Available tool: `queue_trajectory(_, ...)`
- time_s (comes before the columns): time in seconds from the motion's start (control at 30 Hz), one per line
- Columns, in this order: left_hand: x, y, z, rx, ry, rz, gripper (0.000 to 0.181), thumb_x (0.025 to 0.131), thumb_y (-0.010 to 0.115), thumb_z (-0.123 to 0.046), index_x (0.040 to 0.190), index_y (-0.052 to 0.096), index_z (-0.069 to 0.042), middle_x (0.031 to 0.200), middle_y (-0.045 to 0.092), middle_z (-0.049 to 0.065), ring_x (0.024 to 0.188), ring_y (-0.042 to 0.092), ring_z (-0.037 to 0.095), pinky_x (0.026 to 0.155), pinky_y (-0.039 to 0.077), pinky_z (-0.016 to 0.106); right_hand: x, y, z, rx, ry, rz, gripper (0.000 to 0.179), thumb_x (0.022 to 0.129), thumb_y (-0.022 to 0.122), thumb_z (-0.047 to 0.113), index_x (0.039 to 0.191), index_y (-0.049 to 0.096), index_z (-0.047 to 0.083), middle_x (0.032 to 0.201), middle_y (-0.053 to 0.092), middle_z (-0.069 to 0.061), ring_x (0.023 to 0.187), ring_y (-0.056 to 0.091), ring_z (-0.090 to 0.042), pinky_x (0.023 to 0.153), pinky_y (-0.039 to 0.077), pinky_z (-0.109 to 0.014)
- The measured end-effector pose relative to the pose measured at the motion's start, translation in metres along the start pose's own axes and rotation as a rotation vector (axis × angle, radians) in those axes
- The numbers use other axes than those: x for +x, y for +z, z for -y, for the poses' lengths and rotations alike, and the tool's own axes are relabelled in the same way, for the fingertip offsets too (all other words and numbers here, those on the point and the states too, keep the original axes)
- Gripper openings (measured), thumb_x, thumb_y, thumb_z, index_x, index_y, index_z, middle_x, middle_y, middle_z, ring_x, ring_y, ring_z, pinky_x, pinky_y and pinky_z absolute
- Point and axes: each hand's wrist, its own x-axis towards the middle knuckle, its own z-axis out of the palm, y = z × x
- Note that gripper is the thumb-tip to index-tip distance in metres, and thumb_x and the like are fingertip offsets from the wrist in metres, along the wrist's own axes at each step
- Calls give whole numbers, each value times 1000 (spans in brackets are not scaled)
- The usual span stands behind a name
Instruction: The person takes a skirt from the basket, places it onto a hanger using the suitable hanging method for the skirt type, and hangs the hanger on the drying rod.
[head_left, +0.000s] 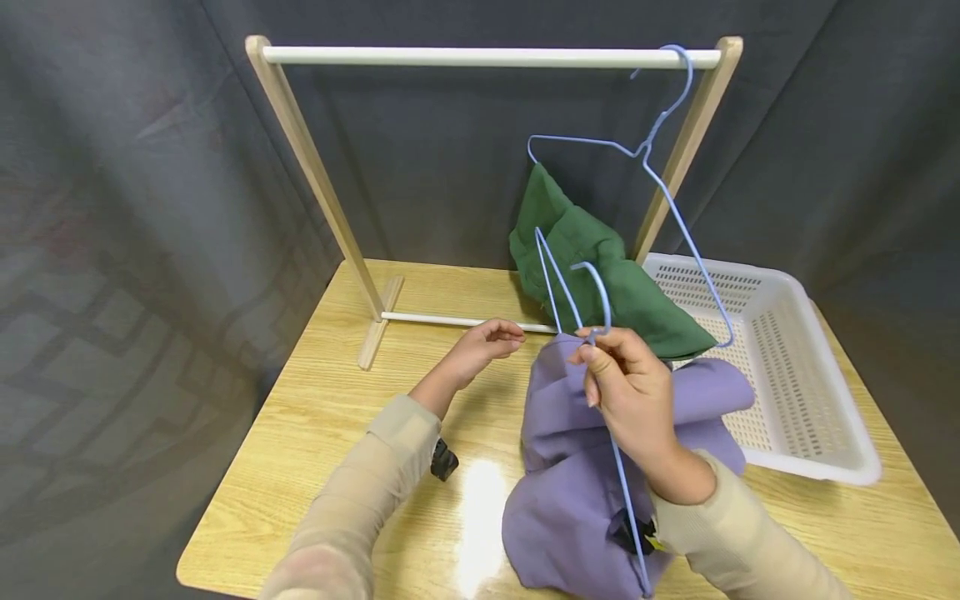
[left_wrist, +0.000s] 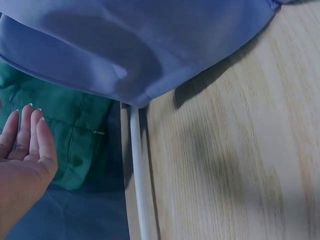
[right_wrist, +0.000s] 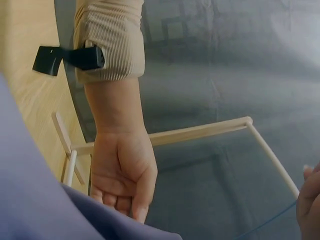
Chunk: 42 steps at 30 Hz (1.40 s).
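My right hand [head_left: 633, 396] pinches a light-blue wire hanger [head_left: 603, 296] just below its hook, between thumb and fingers. A purple garment [head_left: 562, 492] hangs about this hanger and drapes down over the table; one hanger arm shows outside the cloth. My left hand [head_left: 483, 350] holds nothing, its fingers loosely bent, to the left of the purple cloth. In the left wrist view the left hand [left_wrist: 27, 160] appears with relaxed fingers. In the right wrist view, the purple garment [right_wrist: 35, 185] covers the lower left and the right hand [right_wrist: 310, 200] is cut off by the edge.
Behind, a wooden rack with a white top bar [head_left: 480, 57] stands on the table [head_left: 315, 433]. From the bar's right end hangs another blue hanger [head_left: 686, 225] with a green garment [head_left: 577, 242]. A white perforated basket [head_left: 832, 383] sits at the right.
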Motion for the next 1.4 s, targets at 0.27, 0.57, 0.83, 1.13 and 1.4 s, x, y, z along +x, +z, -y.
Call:
queue_trajectory(0.27, -2, -8, 2, -45, -71, -55, 25, 85, 51, -6, 107, 49, 5, 105, 53, 15, 99, 51, 29, 84, 41, 34, -13, -46, -48, -370, -55, -111, 6, 81, 54, -4, 85, 59, -4, 92, 55, -18, 38, 45, -9, 33, 34, -17)
queue_trajectory(0.57, -3, -17, 6, -74, -88, -96, 24, 87, 49, -7, 107, 48, 5, 105, 51, 15, 100, 49, 32, 87, 38, 38, -11, -55, -47, -380, 9, -174, 10, 83, 53, 1, 90, 58, -5, 80, 60, -18, 35, 43, -11, 30, 33, -20)
queue_trajectory(0.83, -2, -18, 9, -105, -82, -86, 26, 84, 51, -2, 108, 47, 7, 105, 52, 17, 95, 52, 24, 89, 37, 39, 2, -32, -15, -192, 50, -206, 9, 84, 51, -1, 80, 53, -9, 87, 59, -15, 37, 44, -9, 31, 32, -18)
queue_trajectory(1.13, -5, -19, 8, -2, 20, 99, 33, 82, 51, 2, 114, 46, 9, 110, 51, 19, 99, 48, 23, 84, 40, 31, 11, -29, -15, -93, 118, -214, 11, 84, 51, -1, 75, 49, -6, 87, 59, -14, 33, 41, -10, 28, 28, -20)
queue_trajectory(1.4, -7, -18, 5, 38, -7, 59, 34, 80, 55, 1, 111, 49, 9, 107, 53, 13, 95, 49, 16, 82, 40, 28, 9, -59, -67, 40, 153, -197, 5, 85, 49, -3, 81, 51, -5, 96, 56, -22, 33, 40, -16, 25, 25, -24)
